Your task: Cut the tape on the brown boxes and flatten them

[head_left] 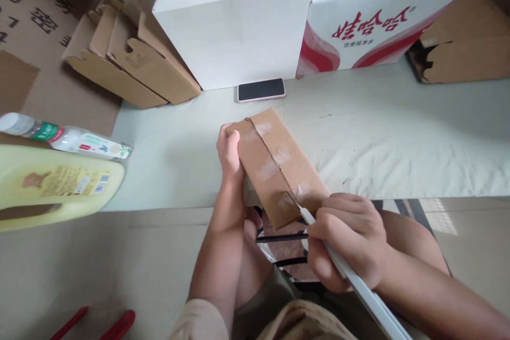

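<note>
A small brown cardboard box [258, 164] is tilted over the front edge of the cloth-covered table. Strips of clear tape cross the seam along its face. My left hand [230, 151] grips the box at its far left corner, thumb on top and the other fingers mostly hidden. In my closed right hand [348, 236] is a long white utility knife [368, 297]. Its thin blade meets the near end of the box's seam, beside a piece of tape; how deep it goes cannot be seen.
A phone [261, 90] lies behind the box, before white cartons [235, 37] and a red-and-white carton [358, 26]. Folded cardboard boxes [135, 64] stand at left, near a plastic bottle [79, 138] and a yellow jug [59, 183]. Another cardboard box [470, 42] sits far right.
</note>
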